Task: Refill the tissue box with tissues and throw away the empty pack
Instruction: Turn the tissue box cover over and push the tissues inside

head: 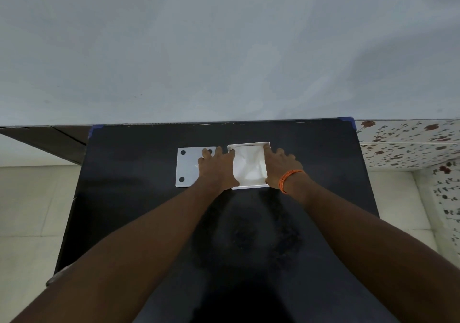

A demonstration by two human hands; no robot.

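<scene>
A white square tissue box (251, 187) stands open on the black table (139, 198), with white tissues (249, 164) crumpled inside it. My left hand (217, 168) lies along the box's left wall, thumb at its near left corner and fingers spread over the flat plate beside it. My right hand (280, 166) straddles the right wall, with the index finger inside the rim, the other fingers outside and the thumb at the near right corner. An orange band (288, 179) circles my right wrist. No empty pack is in view.
A flat white square plate with black dots at its corners (186, 167) lies on the table, touching the box's left side. A pale wall rises behind the table. Light floor tiles show on the left, flower-patterned tiles (408, 143) on the right.
</scene>
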